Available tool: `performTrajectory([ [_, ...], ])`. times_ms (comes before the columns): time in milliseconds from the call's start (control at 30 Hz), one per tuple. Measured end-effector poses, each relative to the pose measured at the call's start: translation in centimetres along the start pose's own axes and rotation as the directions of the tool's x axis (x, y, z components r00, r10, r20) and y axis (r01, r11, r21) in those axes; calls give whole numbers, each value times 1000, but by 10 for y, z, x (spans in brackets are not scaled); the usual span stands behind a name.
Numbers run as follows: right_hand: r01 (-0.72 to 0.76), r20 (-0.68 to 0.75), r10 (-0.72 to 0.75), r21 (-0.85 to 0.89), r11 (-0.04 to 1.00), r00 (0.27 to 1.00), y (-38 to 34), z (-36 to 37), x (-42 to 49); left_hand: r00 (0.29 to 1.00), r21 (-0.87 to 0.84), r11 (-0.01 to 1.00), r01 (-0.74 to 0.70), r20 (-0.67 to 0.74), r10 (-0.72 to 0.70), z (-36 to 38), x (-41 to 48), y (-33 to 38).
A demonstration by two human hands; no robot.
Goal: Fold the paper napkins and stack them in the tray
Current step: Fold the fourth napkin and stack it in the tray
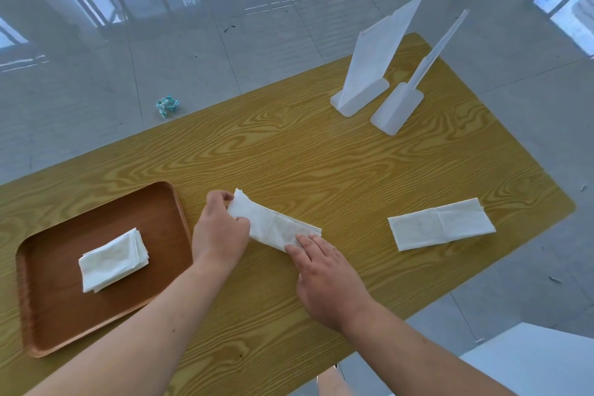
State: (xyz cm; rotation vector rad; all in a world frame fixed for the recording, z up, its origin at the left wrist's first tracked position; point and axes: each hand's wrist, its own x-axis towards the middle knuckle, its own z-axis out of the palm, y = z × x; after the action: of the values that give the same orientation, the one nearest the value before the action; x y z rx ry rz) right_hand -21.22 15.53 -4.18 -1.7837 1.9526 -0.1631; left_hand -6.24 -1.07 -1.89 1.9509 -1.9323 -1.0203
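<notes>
White paper napkin [273, 225] lies mid-table beside the tray [173, 202]; our left hand [218, 231] pinches its raised end, right hand [324, 270] flat, fingers spread, pinning it. We should align edges before creasing.

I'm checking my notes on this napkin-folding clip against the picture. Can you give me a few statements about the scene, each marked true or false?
1. The wooden tray already holds a stack of folded napkins. True.
2. The left hand pinches one end of the napkin being folded. True.
3. The right hand is lifted clear of that napkin. False: its fingertips press on the napkin's near end.
4. A spare napkin lies inside the tray. False: it lies on the table, to the right of the hands.
5. Two white plastic stands are upright at the table's far side. True.
</notes>
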Motion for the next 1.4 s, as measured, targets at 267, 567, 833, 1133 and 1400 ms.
performTrajectory([
  [267,-83,-218,113,139,987,969,2,-15,-4,820,-56,847,-529,224,527,-2,-36,6],
  [567,-99,-229,118,94,991,966,17,-18,-10,948,171,935,-312,128,293,6,-28,-25],
  [833,93,-57,-91,34,995,994,10,-11,-9,739,397,624,-672,319,593,20,-25,-12],
  [1133,132,2,-132,-48,990,991,1,-7,-9,991,195,976,-100,-70,116,-1,3,1],
  [1400,95,-47,-95,-5,995,994,-1,-8,-2,840,396,740,-543,257,479,15,-11,-4],
])
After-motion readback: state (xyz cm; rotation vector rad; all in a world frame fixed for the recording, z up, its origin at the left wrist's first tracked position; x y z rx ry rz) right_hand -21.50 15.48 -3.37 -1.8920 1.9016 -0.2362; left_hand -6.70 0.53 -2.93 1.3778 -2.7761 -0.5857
